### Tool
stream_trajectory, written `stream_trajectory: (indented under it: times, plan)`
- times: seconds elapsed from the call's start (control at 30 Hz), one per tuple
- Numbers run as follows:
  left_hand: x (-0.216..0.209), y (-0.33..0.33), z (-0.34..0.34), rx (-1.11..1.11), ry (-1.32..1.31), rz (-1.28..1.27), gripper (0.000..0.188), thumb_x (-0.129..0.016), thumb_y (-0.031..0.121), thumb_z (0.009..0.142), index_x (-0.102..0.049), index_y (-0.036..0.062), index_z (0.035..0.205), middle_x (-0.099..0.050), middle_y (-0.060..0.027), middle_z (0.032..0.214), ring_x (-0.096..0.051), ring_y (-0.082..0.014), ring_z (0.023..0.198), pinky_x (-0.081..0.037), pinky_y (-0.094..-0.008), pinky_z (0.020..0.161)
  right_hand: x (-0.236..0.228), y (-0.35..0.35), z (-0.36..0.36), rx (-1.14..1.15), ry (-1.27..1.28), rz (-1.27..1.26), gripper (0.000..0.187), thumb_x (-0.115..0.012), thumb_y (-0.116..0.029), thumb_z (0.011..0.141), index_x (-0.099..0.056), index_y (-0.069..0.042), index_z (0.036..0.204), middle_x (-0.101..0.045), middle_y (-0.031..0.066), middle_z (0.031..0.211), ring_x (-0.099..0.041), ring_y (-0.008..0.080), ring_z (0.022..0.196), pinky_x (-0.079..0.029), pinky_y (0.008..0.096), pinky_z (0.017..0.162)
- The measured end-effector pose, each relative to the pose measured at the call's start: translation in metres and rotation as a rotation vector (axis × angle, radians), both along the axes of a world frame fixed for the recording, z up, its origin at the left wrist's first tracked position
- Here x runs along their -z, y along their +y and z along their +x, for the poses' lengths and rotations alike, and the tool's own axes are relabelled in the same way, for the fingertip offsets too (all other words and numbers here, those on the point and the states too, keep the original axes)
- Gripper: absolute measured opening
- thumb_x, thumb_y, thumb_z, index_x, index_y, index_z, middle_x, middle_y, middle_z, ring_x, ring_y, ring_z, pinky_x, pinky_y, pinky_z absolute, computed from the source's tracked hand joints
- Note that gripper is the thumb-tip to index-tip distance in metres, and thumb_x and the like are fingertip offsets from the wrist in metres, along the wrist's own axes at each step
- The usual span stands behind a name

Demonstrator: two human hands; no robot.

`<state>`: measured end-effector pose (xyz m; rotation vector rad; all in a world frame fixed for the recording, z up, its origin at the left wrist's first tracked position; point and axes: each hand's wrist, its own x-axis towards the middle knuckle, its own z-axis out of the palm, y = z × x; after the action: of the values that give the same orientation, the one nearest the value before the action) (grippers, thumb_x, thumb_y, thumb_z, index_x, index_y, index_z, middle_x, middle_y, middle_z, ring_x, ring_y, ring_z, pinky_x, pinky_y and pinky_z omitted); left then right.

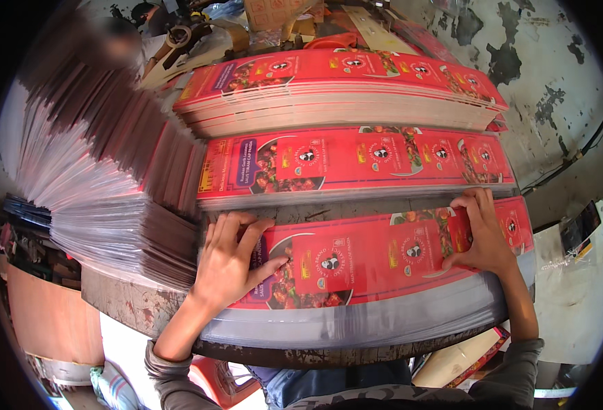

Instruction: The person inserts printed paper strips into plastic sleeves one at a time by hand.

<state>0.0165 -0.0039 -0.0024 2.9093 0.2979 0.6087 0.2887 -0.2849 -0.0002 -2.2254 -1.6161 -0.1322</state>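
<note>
A stack of red printed sheets (373,263), long and glossy with food pictures, lies nearest me along the table's front edge. Its near side shows many thin, clear-looking layers. My left hand (228,260) grips the left end, with the thumb and forefinger on the top sheet and the other fingers bent at the end. At the right part, my right hand (483,236) spans the stack, thumb on top and fingers bent over the far edge. The undersides of both hands are hidden.
Two more red stacks, a middle one (356,160) and a far one (356,72), lie behind. Tall piles of fanned sheets (103,184) crowd the left. A worn wall (541,75) stands at right. Another person (113,44) is at the far left. A red chair (223,383) shows below the table.
</note>
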Motion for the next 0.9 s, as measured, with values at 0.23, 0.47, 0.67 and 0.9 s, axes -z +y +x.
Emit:
stream_trajectory:
  times: [0.23,0.47,0.67,0.9]
  plan:
    - [0.000,0.003,0.001,0.032,0.001,-0.003,0.046,-0.078,0.025,0.065,-0.061,0.0032,0.102,-0.051,-0.0124,0.096,-0.052,-0.0296,0.089,-0.044,-0.0402,0.077,0.001,0.006,0.006,0.000,0.094,-0.107,0.071,-0.086,-0.041,0.047,-0.043,-0.007,0.093,-0.041,0.0099,0.092,-0.041,0.0293,0.090,-0.035,0.0395,0.080]
    - [-0.004,0.006,0.001,0.039,-0.077,-0.076,0.040,-0.079,0.014,0.061,-0.056,0.0016,0.091,-0.051,-0.0129,0.090,-0.052,-0.0315,0.083,-0.044,-0.0388,0.075,0.005,0.001,0.000,0.060,-0.037,0.069,0.056,-0.083,-0.034,0.057,-0.045,-0.008,0.089,-0.044,0.0083,0.090,-0.043,0.0281,0.086,-0.035,0.0386,0.079]
    - [-0.002,0.017,-0.007,0.004,-0.062,-0.116,0.037,-0.077,0.020,0.069,-0.050,0.0030,0.088,-0.050,-0.0108,0.085,-0.051,-0.0301,0.081,-0.042,-0.0414,0.074,0.009,-0.001,0.003,0.014,0.054,0.147,0.035,-0.075,-0.019,0.070,-0.045,-0.006,0.084,-0.045,0.0083,0.084,-0.045,0.0275,0.081,-0.036,0.0366,0.075]
    - [-0.003,0.016,-0.006,0.019,-0.088,-0.124,0.033,-0.075,0.017,0.071,-0.055,0.0012,0.092,-0.052,-0.0104,0.085,-0.053,-0.0287,0.081,-0.043,-0.0380,0.073,0.005,-0.001,0.000,-0.025,0.047,0.176,0.025,-0.067,-0.010,0.077,-0.043,-0.005,0.083,-0.045,0.0096,0.082,-0.045,0.0278,0.080,-0.035,0.0361,0.075]
